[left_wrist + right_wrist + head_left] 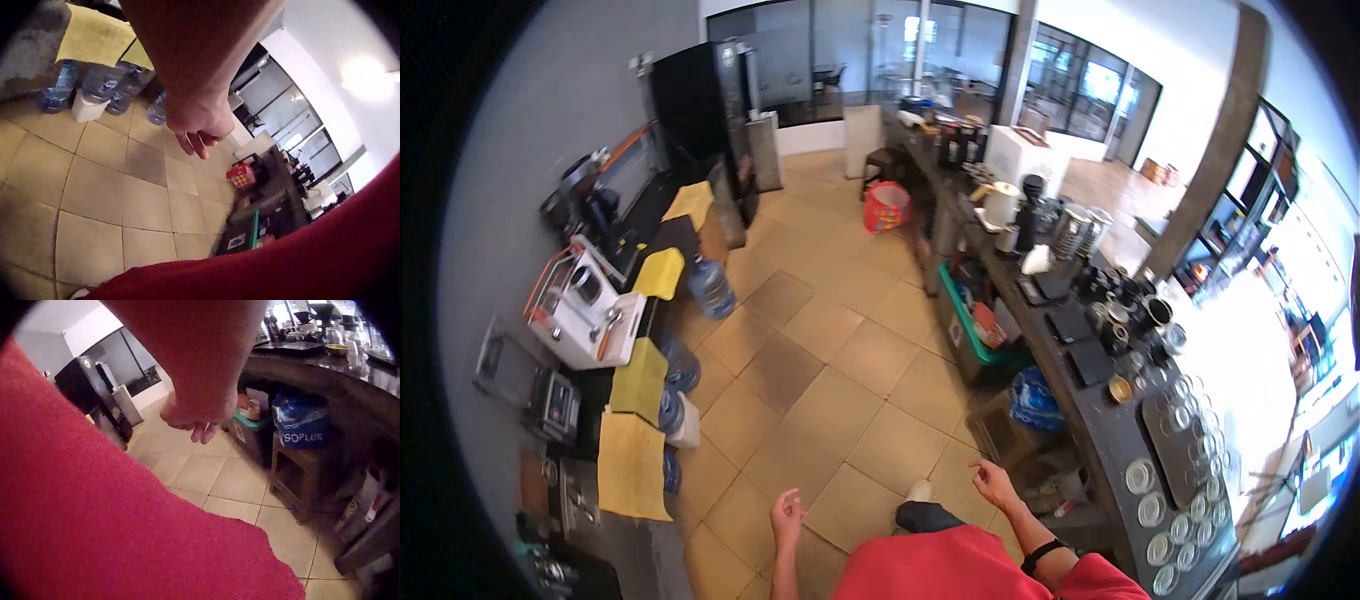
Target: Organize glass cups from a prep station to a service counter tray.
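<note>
The person's left hand (788,517) hangs over the tiled floor with loosely curled fingers and holds nothing. In the left wrist view the same hand (201,122) shows against the floor, water bottles (125,90) lying beyond it. On the other side, the right hand (994,484) also holds nothing, its fingers loosely bent, close to the dark counter (1090,415). The right wrist view has this hand (201,417) beside a blue plastic bag (301,422) on a stool (294,472). Neither hand touches an object.
Clear glasses (1150,511), a tray (1165,450) and a cream kettle (1000,205) stand on the right counter. Below it is a green-rimmed bin (968,335). An espresso machine (585,310) and yellow cloths (635,465) line the left. A red bucket (887,207) stands ahead on the floor.
</note>
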{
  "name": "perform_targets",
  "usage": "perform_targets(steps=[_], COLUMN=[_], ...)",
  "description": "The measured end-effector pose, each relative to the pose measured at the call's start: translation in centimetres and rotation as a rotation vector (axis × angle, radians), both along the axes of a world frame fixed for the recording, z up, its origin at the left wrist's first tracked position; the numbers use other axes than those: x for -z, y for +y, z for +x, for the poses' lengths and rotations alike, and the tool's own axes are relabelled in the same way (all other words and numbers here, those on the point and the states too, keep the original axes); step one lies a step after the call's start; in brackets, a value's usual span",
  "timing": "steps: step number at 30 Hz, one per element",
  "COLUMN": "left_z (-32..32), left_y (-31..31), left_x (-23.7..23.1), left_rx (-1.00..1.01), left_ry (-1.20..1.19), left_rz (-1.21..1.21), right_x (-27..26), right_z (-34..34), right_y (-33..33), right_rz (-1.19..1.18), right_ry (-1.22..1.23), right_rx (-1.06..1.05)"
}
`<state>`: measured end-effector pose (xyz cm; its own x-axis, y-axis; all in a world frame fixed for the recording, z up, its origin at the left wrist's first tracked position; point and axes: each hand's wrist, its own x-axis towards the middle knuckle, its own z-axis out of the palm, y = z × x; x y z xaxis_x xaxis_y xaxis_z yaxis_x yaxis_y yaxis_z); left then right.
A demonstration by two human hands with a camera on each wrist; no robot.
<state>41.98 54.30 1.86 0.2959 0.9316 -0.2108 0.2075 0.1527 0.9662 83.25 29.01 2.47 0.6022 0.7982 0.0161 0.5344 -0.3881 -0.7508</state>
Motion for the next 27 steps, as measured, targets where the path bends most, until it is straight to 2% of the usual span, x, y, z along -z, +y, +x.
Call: perform_targets(steps=[2, 4, 5, 7, 9, 10, 11, 12, 13, 14, 15, 17, 19, 20, 21, 23, 25, 27], left_z=[-1.5, -2.8, -3.6, -5.2, -7.5, -9.2, -11.4, -13.7, -15.7, -17.4, -18.4, -20.8, -21.9, -21.8, -21.4, -22.1, -21.8, -21.9], left_y=[0.5, 1.2, 1.7, 2.5, 2.8, 2.7, 2.8, 1.3, -0.7, -1.9, -3.0, -7.1, -10.6, -12.4, -13.5, -17.0, -18.8, -18.4], left_x=[0.1, 0.1, 0.0, -0.5, -0.4, 1.7, 3.8, 6.2, 7.2, 7.8, 8.6, 10.5, 9.4, 8.2, 7.2, 8.5, 9.3, 8.3], left_rx=[-0.072, -0.146, -0.139, -0.205, -0.214, -0.330, -0.254, -0.178, -0.299, -0.295, -0.268, -0.457, -0.611, -0.693, -0.771, -0.845, -0.903, -0.962], left_ry=[-0.022, -0.039, -0.064, -0.085, 0.011, 0.013, 0.037, 0.056, 0.057, 0.080, 0.088, 0.029, -0.026, 0.092, 0.210, 0.190, 0.173, 0.083], left_rz=[0.001, 0.000, 0.002, 0.005, -0.054, -0.062, -0.123, -0.195, -0.230, -0.313, -0.386, -0.400, -0.398, -0.500, -0.607, -0.686, -0.769, -0.849], right_x=[2.9, 7.1, 7.4, 7.4, 25.2, 21.6, 17.8, 18.4, 20.0, 21.3, 22.4, 23.8, 21.8, 21.2, 22.9, 32.1, 18.2, 11.7], right_z=[0.1, 0.6, 0.5, 0.4, 4.2, 3.5, 2.6, 2.6, 2.6, 2.9, 3.1, 2.1, -0.9, -2.2, -3.2, -4.7, -13.3, -21.5], right_y=[2.3, 3.9, 4.8, 7.4, 8.4, 10.9, 13.3, 16.2, 17.7, 19.6, 22.9, 28.3, 34.6, 37.5, 41.1, 47.9, 53.0, 56.9], right_rz=[-0.067, -0.143, -0.148, -0.334, -0.315, -0.545, -0.769, -0.809, -0.815, -0.826, -0.868, -0.733, -0.947, -0.860, -0.763, -0.647, -0.516, -0.456], right_ry=[0.038, -0.056, -0.058, 0.020, 0.510, 0.405, 0.271, 0.238, 0.318, 0.397, 0.367, 0.862, 0.400, 0.252, 0.105, 0.228, -0.105, -0.078], right_rx=[-0.049, -0.130, -0.173, -0.353, -0.324, -0.439, -0.561, -0.683, -0.680, -0.654, -0.729, -0.600, -0.798, -0.967, -1.132, -1.089, -1.324, -1.325])
